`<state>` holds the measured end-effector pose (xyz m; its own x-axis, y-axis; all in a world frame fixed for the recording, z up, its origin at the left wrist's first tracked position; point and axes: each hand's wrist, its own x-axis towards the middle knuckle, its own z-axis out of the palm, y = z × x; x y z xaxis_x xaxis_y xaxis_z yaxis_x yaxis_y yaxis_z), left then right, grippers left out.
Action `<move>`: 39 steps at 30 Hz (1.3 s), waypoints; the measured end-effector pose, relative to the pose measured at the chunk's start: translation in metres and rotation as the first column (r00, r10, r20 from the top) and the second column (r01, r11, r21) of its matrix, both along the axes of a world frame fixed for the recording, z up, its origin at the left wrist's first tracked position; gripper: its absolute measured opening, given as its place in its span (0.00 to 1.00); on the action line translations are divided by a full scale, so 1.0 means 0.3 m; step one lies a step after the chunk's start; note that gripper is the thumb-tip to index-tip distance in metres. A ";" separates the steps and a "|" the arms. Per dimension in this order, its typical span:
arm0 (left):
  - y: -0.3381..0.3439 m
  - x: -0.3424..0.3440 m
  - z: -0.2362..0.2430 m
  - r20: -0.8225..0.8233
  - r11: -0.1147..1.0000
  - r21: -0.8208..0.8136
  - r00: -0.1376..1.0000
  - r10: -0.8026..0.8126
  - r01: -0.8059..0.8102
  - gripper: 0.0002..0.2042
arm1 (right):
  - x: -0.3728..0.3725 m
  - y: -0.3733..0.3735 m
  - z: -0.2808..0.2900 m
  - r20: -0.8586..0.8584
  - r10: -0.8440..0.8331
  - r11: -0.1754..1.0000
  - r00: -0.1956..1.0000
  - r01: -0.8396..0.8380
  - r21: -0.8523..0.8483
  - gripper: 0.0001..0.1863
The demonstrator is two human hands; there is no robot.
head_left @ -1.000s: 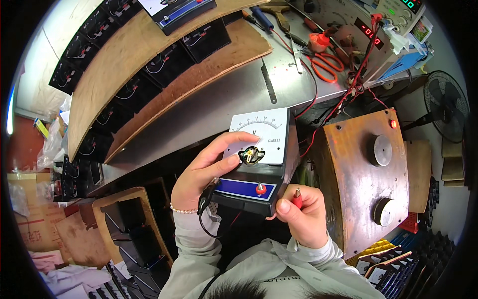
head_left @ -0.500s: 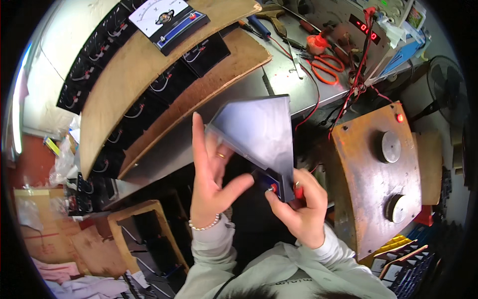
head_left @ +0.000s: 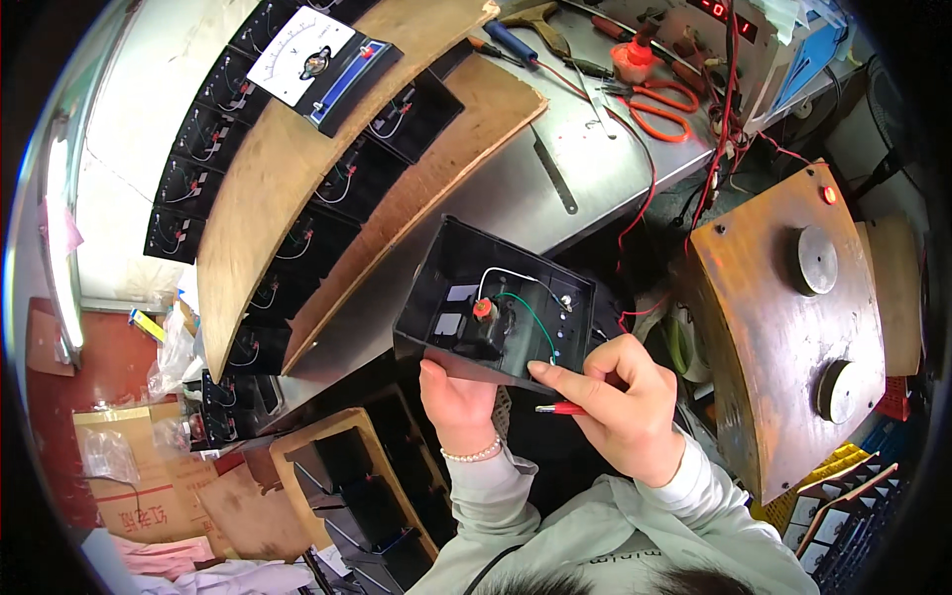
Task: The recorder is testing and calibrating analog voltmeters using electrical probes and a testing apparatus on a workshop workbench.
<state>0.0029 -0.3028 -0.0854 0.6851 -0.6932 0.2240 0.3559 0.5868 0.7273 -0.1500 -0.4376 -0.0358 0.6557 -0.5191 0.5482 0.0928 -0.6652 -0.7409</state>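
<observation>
A black meter housing [head_left: 416, 307] is tilted in front of me with its hollow back facing up. Inside show a white wire [head_left: 516, 273], a green wire [head_left: 536, 315], a red-topped part [head_left: 483, 308] and small metal terminals. Under the near left wall, my left hand [head_left: 458, 407] supports the housing, palm up, most fingers hidden beneath it. My right hand [head_left: 627, 405] is closed at the near right corner, its thumb by the end of the green wire. A red metal-tipped test probe [head_left: 565, 408] sticks out below that thumb, within the right hand's grip.
A finished-looking panel meter [head_left: 322, 69] stands on a curved wooden board [head_left: 288, 149], with rows of black housings around. Orange-handled scissors [head_left: 662, 109] and a metal strip [head_left: 553, 169] lie on the metal bench. Right is a brown box with two round knobs [head_left: 815, 262]; red leads [head_left: 650, 193] hang nearby.
The housing has been turned so its wired inside faces up instead of its smooth outer side. My left hand, earlier spread beside it, now supports it from below. The view has shifted.
</observation>
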 end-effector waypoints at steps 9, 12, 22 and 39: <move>-0.019 -0.001 -0.002 -0.013 1.000 0.001 1.000 -0.011 0.011 0.33 | -0.014 0.001 0.008 -0.028 -0.002 0.999 1.000 0.003 0.035 0.30; -0.019 -0.012 0.021 -0.013 0.999 -0.010 0.999 -0.046 0.046 0.32 | -0.016 -0.004 0.009 0.040 0.009 1.000 0.999 -0.009 0.001 0.28; -0.008 -0.004 0.019 -0.048 0.998 -0.047 0.997 -0.055 0.053 0.33 | -0.008 -0.002 0.010 0.034 0.018 1.000 0.999 -0.018 -0.004 0.28; 0.006 -0.006 0.012 -0.073 0.998 -0.049 0.997 -0.031 0.027 0.33 | -0.008 0.004 0.019 0.024 0.049 0.999 0.999 -0.049 -0.006 0.28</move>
<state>0.0009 -0.3011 -0.0819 0.6807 -0.7026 0.2074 0.4248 0.6092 0.6697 -0.1525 -0.4365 -0.0302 0.6669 -0.4839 0.5666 0.1427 -0.6634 -0.7345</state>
